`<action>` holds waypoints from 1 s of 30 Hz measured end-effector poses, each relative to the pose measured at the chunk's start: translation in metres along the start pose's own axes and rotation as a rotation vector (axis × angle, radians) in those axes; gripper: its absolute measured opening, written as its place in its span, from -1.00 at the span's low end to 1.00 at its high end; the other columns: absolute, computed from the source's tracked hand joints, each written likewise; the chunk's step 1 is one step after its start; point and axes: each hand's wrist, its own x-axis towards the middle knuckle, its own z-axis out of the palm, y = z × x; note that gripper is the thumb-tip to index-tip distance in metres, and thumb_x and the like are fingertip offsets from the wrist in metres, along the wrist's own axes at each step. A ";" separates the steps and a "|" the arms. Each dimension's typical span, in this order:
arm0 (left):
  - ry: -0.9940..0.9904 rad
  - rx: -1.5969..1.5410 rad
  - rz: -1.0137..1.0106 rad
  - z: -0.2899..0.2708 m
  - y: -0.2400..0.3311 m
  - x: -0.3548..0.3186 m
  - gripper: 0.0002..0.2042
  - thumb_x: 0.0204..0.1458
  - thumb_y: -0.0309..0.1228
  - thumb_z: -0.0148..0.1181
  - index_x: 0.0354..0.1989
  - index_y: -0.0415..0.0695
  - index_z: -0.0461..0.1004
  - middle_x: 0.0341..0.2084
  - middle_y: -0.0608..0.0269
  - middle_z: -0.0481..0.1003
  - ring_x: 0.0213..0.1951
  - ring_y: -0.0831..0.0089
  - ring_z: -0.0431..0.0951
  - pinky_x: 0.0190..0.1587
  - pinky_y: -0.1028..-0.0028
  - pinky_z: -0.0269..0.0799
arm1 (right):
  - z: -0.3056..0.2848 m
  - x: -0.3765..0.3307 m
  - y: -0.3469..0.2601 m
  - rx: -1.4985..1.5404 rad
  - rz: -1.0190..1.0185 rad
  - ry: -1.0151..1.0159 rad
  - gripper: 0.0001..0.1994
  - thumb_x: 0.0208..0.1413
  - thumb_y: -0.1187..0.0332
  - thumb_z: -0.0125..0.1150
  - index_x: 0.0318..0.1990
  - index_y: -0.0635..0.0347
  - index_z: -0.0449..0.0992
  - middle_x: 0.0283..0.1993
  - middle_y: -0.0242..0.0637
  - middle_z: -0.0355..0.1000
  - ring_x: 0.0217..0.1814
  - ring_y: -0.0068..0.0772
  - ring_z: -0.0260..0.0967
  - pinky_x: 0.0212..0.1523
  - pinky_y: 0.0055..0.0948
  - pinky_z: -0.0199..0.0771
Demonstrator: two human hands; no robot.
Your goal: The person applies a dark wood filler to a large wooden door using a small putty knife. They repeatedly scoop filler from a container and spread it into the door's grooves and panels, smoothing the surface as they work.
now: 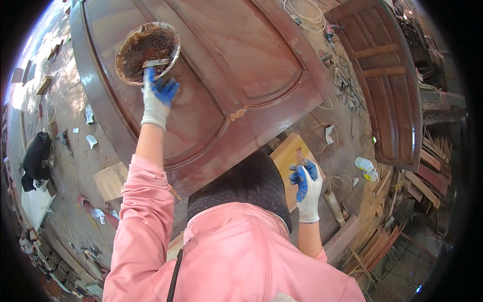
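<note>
- Closest in, the right hand (306, 187) is hanging by the person's side, its gloved fingers curled closed around a small brownish piece, probably a bit of abrasive or a scraper; I cannot tell which. It is best kept there, clear of the wet panel.
- Further out, the left hand (157, 98) is reaching forward, closed on the handle of a putty knife (153, 64) whose blade is lying inside the bowl (147, 52).
- That bowl of brown filler is sitting on the reddish wooden door (226, 75), near its left edge, which is lying flat like a bench.
- Loading well probably means taking a small amount on the blade edge and wiping the excess on the rim, so nothing is dripping on the finished panel.
- Beyond, a chipped spot (237, 114) on the moulding is showing pale; a second door (390, 85) is lying to the right.
</note>
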 end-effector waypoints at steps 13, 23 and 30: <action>-0.228 -0.074 0.004 -0.044 -0.032 0.024 -0.78 0.33 -0.41 -0.03 -0.04 -0.31 0.44 -0.04 -0.10 0.58 0.06 -0.03 0.61 0.27 -0.05 0.54 | -0.035 -0.021 -0.006 0.036 -0.031 0.111 -0.74 0.38 0.41 0.21 0.14 0.28 0.50 -0.20 -0.20 0.62 -0.45 -0.63 0.43 -0.42 -0.60 0.42; -0.264 0.197 -0.193 -0.029 -0.103 -0.142 -0.78 0.36 -0.37 0.07 0.01 -0.26 0.47 -0.04 0.00 0.58 0.01 0.05 0.63 0.20 0.04 0.59 | -0.066 -0.002 -0.021 0.073 -0.041 0.212 -0.74 0.38 0.40 0.22 0.14 0.29 0.52 -0.32 -0.29 0.58 -0.56 -0.69 0.34 -0.54 -0.64 0.31; -0.400 0.261 -0.221 0.010 -0.133 -0.169 -0.78 0.36 -0.42 0.07 0.11 -0.17 0.41 -0.02 0.06 0.57 0.01 0.08 0.64 0.13 0.06 0.64 | -0.058 0.024 -0.036 0.071 -0.057 0.139 -0.73 0.36 0.40 0.24 0.14 0.30 0.54 -0.36 -0.29 0.58 -0.57 -0.69 0.33 -0.55 -0.65 0.27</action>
